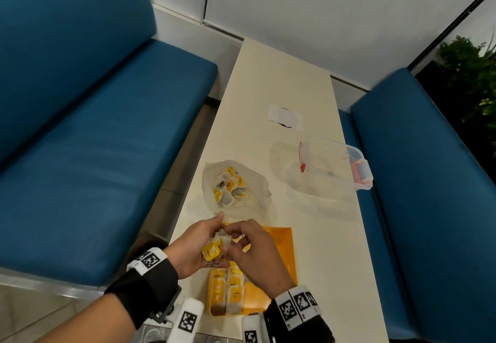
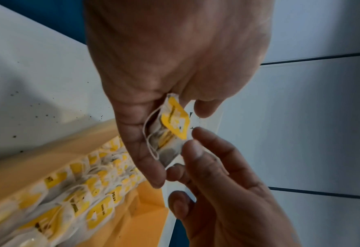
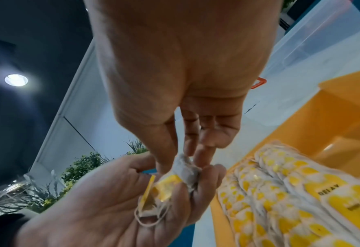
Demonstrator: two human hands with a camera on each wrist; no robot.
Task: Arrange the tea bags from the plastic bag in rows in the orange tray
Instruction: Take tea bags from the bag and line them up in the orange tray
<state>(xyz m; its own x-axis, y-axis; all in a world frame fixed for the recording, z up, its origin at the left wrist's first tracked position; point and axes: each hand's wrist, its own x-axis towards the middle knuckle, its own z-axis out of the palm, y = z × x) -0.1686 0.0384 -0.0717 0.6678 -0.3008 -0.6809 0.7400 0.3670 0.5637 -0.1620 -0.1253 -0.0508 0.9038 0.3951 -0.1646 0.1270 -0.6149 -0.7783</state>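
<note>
My left hand (image 1: 193,246) cups a small bunch of tea bags (image 1: 214,247), fingers curled round them, yellow tags facing up and a loop of white string hanging below the palm. My right hand (image 1: 253,251) meets it from the other side; its thumb and fingertips (image 3: 166,160) pinch the corner of one tea bag (image 3: 185,168) at the top of that bunch. Both hands hover above the orange tray (image 1: 281,246), which lies on the table (image 1: 316,235) directly beneath them. In the part of the tray nearest my wrists, two rows of tea bags (image 1: 228,289) lie flat and overlapping along the side under my left hand; the part under my right hand is bare orange. Just beyond my fingertips sits the open plastic bag (image 1: 257,181), with a loose heap of tea bags (image 1: 230,184) inside. Farther out, past my right hand, stands a clear container (image 1: 335,162) with red clips, and beyond it a white packet (image 1: 284,115).
</note>
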